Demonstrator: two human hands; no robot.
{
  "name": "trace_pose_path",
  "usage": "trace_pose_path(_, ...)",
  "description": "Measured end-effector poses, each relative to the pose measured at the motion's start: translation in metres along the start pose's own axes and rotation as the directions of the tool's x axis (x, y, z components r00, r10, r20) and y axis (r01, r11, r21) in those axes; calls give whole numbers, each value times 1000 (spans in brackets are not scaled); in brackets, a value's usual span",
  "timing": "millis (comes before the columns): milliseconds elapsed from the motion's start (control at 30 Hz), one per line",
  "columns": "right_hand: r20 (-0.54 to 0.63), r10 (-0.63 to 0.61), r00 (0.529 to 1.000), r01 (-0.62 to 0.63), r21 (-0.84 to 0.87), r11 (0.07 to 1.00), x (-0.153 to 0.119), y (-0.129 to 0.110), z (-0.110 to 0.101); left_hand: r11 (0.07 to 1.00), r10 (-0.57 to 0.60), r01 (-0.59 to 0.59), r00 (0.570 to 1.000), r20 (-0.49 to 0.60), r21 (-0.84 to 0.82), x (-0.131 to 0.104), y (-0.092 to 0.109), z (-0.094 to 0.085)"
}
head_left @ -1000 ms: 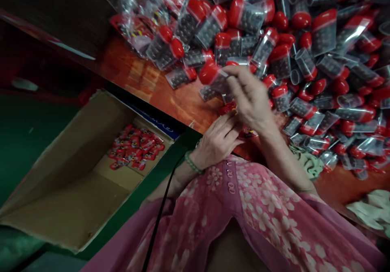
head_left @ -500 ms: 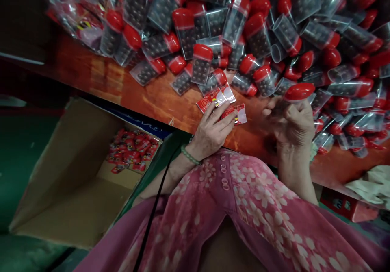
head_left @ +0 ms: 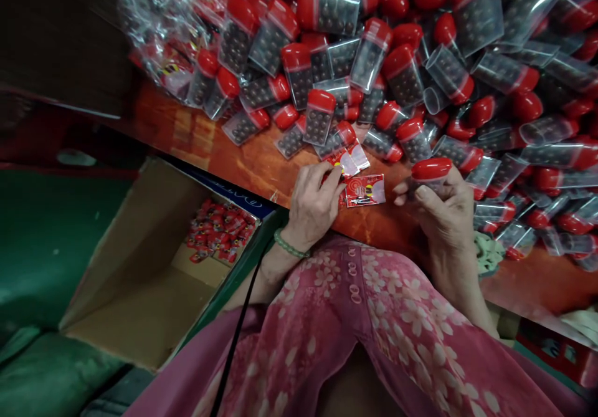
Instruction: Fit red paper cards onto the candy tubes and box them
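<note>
In the head view, my right hand [head_left: 441,208] is wrapped round a clear container with a red cap [head_left: 432,168], held above the table. My left hand [head_left: 315,202], a green bead bracelet on its wrist, has its fingers bent over the edge of some red printed cards. One card [head_left: 365,191] lies flat just right of its fingertips. Another [head_left: 357,159] lies above it, beside the pile. What the left fingertips grip is too small to make out. Behind both hands, red-capped containers of dark balls [head_left: 319,118] lie heaped.
An open cardboard box [head_left: 135,292] with small red packets [head_left: 219,230] inside stands at the left, below the table edge. Clear plastic bags [head_left: 154,24] lie at the back left. A pale green object [head_left: 488,254] rests right of my right wrist, on the red-brown table [head_left: 542,280].
The right hand has brought the red-capped container left, nearer the cards. The left fingers have drawn back and bent, uncovering more of the lower card. The whole view has shifted slightly.
</note>
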State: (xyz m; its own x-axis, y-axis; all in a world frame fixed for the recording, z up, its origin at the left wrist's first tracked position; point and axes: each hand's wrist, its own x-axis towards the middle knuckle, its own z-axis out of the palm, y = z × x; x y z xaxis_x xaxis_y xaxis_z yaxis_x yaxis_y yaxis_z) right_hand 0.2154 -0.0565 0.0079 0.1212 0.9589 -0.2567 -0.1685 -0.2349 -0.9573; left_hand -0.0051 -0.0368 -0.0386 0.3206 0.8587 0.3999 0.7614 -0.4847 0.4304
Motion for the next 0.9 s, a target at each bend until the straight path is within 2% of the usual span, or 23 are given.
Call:
trace_pose_path(167, 20, 17, 1000, -17, -27, 999, -1, -1, 1, 997, 41, -40, 999, -7, 65, 2, -1, 3)
trace_pose_path(333, 59, 17, 998, -13, -73, 997, -1, -1, 2, 994, 74, -72, 997, -15, 84, 4, -2, -2)
trace_pose_path(500, 76, 10, 997, 7, -213, 977, 2, -1, 0, 995, 94, -94, 996, -5, 46, 6, -4, -4)
trace_pose_path(567, 100, -38, 994, 66, -294, 954, 5, -3, 1, 996, 93, -93, 995, -19, 4, 8, -5, -5)
trace_pose_path(633, 150, -139, 979, 189, -404, 895, 9, -7, 6, 995, 78, -78, 997, -8, -55, 10, -6, -6)
trace_pose_path(733, 266, -266, 926, 374, -566, 735, 18, -10, 19, 992, 17, -8, 997, 71, -122, 14, -9, -11)
trace_pose_path(833, 339, -279, 898, 437, -635, 637, 22, -6, 31, 990, -28, 46, 990, 140, -133, 17, -10, -15)
trace_pose_path(900, 350, -293, 890, 457, -662, 595, 23, 1, 34, 995, -22, 36, 987, 159, -90, 19, -9, -16)
